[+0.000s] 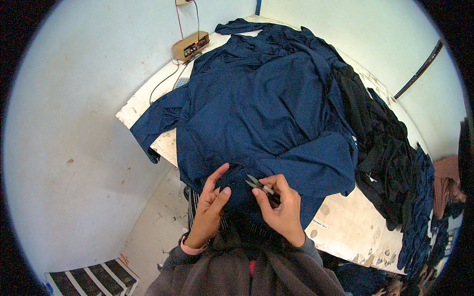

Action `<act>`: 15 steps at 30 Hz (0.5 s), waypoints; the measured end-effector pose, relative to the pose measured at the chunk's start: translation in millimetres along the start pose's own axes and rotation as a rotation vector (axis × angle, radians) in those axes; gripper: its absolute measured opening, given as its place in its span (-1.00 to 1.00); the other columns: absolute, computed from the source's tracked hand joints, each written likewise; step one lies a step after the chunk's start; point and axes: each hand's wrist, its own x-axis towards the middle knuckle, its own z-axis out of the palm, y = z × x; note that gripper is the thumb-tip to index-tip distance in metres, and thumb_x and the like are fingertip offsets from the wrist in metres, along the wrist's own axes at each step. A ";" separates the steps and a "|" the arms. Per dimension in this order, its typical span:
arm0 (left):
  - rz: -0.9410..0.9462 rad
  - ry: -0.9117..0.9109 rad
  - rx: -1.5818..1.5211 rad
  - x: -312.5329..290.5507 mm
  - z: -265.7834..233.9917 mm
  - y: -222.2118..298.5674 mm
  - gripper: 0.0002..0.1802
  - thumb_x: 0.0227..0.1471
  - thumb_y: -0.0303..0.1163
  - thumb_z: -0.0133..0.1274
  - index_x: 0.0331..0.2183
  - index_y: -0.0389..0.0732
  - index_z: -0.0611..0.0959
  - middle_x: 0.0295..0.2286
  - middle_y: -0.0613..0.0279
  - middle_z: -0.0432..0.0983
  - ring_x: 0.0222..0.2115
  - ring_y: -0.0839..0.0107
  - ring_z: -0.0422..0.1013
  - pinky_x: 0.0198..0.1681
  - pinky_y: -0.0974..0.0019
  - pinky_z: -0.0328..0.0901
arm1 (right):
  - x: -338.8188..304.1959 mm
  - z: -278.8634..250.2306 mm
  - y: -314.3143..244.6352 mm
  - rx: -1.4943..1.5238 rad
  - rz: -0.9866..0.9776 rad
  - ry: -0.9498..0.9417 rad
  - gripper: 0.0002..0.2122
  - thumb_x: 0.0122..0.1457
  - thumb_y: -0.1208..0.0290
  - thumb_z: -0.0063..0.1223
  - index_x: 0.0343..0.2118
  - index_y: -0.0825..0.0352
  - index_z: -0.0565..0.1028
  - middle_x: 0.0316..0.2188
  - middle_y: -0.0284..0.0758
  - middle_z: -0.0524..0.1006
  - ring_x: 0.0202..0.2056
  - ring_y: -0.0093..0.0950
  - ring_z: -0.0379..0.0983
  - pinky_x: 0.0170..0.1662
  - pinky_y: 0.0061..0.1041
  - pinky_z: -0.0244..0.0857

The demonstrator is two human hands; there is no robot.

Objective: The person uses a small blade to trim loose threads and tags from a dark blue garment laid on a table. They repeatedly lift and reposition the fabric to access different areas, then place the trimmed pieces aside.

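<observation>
A large navy blue garment [266, 108] lies spread over a worn white table [345, 227], its near edge hanging toward me. My left hand [210, 207] rests on the near edge of the fabric, fingers stretched out and pressing the cloth. My right hand [281, 207] is closed around small thread snips [259, 185], whose open blades point left toward my left fingertips, just above the fabric.
A pile of black and dark blue garments [395, 163] covers the table's right side and hangs off its edge. A tan box with wires [190, 45] and a small remote [180, 82] sit at the far left corner. Pale walls surround; a striped mat [94, 278] lies on the floor.
</observation>
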 end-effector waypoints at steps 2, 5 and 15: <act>0.005 -0.044 0.001 -0.5 -6.1 -4.8 -0.37 0.32 -0.43 -0.07 0.33 -0.15 0.14 -0.11 0.24 0.56 -0.16 0.61 0.45 -0.01 0.50 0.27 | 0.5 3.5 6.3 0.066 0.015 0.011 -0.81 0.12 0.37 0.27 -0.28 0.31 0.51 -0.50 -0.24 0.60 -0.51 -0.28 0.57 -0.45 -0.42 0.39; 0.001 -0.062 0.055 -0.7 -4.9 -3.1 -0.36 0.32 -0.42 -0.07 0.34 -0.15 0.14 -0.13 0.27 0.56 -0.18 0.62 0.44 -0.03 0.50 0.27 | 2.0 8.6 11.6 0.057 -0.030 0.057 -0.81 0.11 0.37 0.28 -0.28 0.30 0.52 -0.50 -0.25 0.60 -0.54 -0.29 0.55 -0.47 -0.41 0.36; -0.052 -0.033 -0.055 -3.9 -4.0 -2.7 -0.34 0.31 -0.42 -0.05 0.35 -0.13 0.13 -0.26 0.40 0.54 -0.32 0.74 0.37 -0.16 0.59 0.24 | 5.1 8.5 3.8 -0.249 -0.315 0.171 -0.82 0.04 0.40 0.32 -0.31 0.25 0.55 -0.48 -0.36 0.61 -0.62 -0.39 0.45 -0.53 -0.43 0.18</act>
